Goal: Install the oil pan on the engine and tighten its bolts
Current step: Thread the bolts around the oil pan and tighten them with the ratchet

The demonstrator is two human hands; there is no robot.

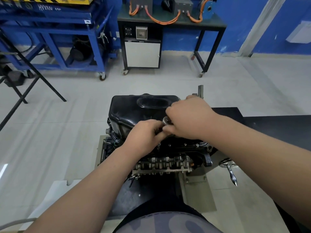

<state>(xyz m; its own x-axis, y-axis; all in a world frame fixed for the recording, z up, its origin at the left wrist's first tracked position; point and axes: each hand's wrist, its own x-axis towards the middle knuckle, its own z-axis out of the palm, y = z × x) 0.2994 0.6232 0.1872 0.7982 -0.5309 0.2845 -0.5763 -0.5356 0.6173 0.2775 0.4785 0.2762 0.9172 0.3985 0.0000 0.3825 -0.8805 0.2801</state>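
A black oil pan (pixel 134 111) sits on top of the upturned engine (pixel 168 158), which is mounted on a stand. My right hand (pixel 190 116) grips a metal ratchet tool (pixel 166 121) over the pan's near flange. My left hand (pixel 144 135) pinches the tool's lower shaft just below the right hand's fingers. The shaft's tip points down at the flange near a row of bolts (pixel 185 144). Both hands hide most of the tool.
A metal crank handle (pixel 231 172) hangs at the stand's right side. A black bench (pixel 272 126) lies to the right. Across the pale floor stand a blue wheeled frame (pixel 55 39) and a black equipment table (pixel 170 21) with orange cables.
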